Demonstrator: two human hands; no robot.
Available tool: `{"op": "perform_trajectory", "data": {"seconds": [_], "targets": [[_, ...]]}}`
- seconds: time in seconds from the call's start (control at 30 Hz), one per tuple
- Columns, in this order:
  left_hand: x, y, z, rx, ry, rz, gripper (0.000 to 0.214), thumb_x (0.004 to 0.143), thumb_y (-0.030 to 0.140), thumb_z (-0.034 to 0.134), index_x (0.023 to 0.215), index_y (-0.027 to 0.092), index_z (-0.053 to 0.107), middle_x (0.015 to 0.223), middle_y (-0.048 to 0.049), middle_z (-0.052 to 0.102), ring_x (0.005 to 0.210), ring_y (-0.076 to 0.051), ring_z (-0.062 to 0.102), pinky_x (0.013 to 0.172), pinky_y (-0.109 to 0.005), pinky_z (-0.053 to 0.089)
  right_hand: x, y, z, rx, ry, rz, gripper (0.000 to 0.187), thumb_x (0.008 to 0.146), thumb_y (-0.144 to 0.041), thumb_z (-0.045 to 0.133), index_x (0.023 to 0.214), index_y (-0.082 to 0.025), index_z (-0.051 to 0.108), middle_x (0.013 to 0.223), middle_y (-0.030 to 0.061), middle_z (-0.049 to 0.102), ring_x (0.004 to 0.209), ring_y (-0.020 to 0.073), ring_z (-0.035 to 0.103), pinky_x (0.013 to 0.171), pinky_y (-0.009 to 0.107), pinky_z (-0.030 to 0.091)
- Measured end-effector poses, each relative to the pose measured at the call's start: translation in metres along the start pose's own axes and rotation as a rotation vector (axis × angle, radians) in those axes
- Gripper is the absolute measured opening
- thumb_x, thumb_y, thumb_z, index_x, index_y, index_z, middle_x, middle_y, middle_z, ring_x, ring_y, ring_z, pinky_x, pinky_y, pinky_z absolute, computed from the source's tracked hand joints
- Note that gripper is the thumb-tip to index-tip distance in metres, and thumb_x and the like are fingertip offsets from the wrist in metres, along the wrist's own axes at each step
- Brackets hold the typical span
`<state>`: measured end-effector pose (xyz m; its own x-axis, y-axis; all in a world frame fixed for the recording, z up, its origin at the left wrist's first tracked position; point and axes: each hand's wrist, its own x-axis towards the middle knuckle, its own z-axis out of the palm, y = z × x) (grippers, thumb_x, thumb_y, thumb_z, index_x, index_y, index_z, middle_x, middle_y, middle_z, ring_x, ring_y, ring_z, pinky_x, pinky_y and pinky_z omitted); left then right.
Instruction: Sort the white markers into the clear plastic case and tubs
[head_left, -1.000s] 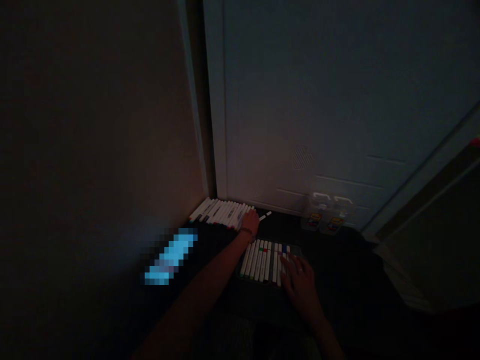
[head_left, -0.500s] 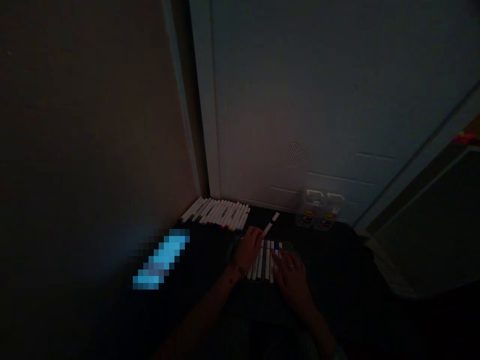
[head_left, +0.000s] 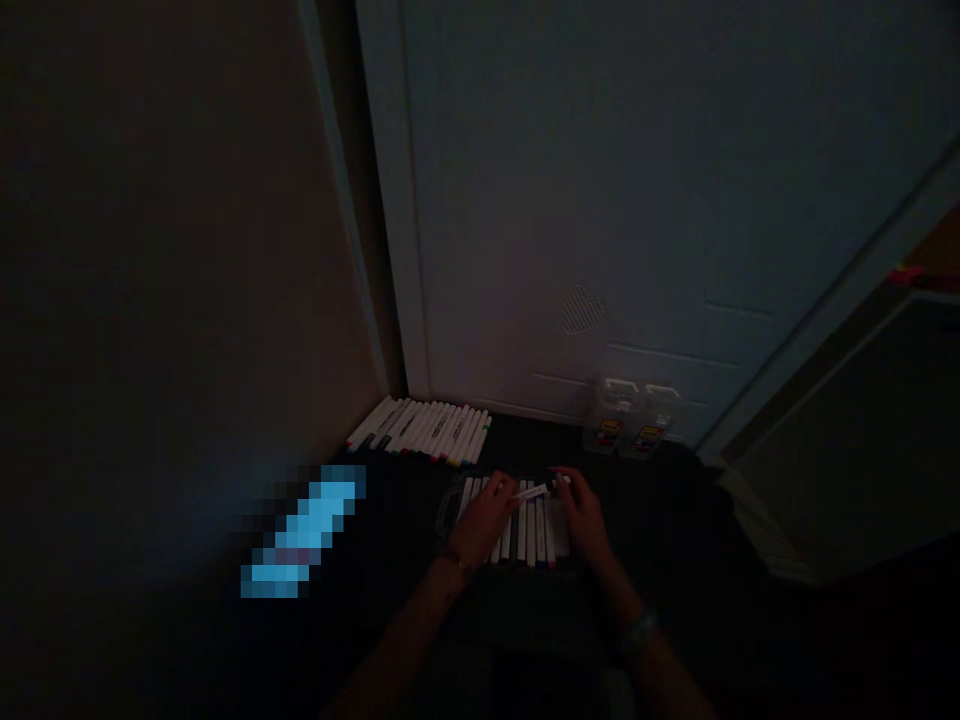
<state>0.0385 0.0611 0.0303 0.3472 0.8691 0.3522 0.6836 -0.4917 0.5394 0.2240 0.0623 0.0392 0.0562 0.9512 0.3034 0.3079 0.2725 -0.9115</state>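
A white marker (head_left: 532, 492) with a dark band near one end is held slantwise between both hands. My left hand (head_left: 484, 520) is closed on its lower left part. My right hand (head_left: 585, 515) pinches its other end, where the white tip piece (head_left: 565, 481) shows beyond the dark band. Beneath the hands, a row of white markers (head_left: 521, 535) lies side by side in a clear plastic case (head_left: 444, 510). My hands cover part of that row. The dim light hides finer detail.
A second row of white markers (head_left: 431, 432) with coloured ends lies at the back left of the dark table (head_left: 390, 560). Two clear plastic cases (head_left: 609, 425) stand by the white panel (head_left: 510, 250) behind. A pixelated bright blue patch (head_left: 307, 535) is at the left.
My right hand has risen from the markers in the case and taken the marker's far end. My left hand has brought the marker lower and nearer, over the case. The view has shifted slightly.
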Motion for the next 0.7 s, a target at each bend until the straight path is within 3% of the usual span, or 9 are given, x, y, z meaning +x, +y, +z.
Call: {"op": "perform_trajectory", "data": {"seconds": [0.13,0.3,0.57,0.7], "targets": [[-0.002,-0.008,-0.004,-0.133,0.04,0.007,0.024,0.09,0.029,0.038,0.104,0.021,0.056,0.105,-0.0043,0.058,0.101,-0.016,0.052,0.093,-0.031,0.04,-0.009,0.005,-0.005,0.016,-0.077,0.021,0.034,0.084,-0.048,0.044,0.093,-0.02,0.061,0.092,0.0055,0.064,0.085,0.0198,0.059,0.074,0.029,0.045],[0.004,-0.018,-0.002,-0.282,0.029,-0.091,0.024,0.085,0.035,0.047,0.098,0.02,0.06,0.099,-0.003,0.064,0.093,-0.017,0.057,0.086,-0.029,0.043,-0.01,0.005,-0.009,0.057,-0.103,0.055,0.036,0.082,-0.051,0.047,0.088,-0.019,0.062,0.092,0.0061,0.065,0.087,0.021,0.059,0.077,0.031,0.045],[0.006,-0.017,-0.009,-0.45,-0.036,-0.163,0.027,0.083,0.038,0.048,0.092,0.018,0.064,0.092,-0.0029,0.066,0.085,-0.016,0.058,0.076,-0.025,0.044,-0.009,0.005,-0.008,0.177,-0.086,0.13,0.038,0.08,-0.053,0.048,0.094,-0.02,0.061,0.089,0.0065,0.065,0.084,0.0223,0.06,0.072,0.032,0.047],[0.008,-0.022,-0.016,-0.64,0.008,-0.224,0.031,0.084,0.039,0.045,0.098,0.016,0.061,0.097,-0.0044,0.065,0.089,-0.017,0.058,0.079,-0.027,0.045,-0.01,0.005,-0.007,0.174,-0.086,0.124,0.038,0.08,-0.053,0.049,0.092,-0.019,0.062,0.09,0.0063,0.065,0.086,0.022,0.06,0.074,0.032,0.047]]}}
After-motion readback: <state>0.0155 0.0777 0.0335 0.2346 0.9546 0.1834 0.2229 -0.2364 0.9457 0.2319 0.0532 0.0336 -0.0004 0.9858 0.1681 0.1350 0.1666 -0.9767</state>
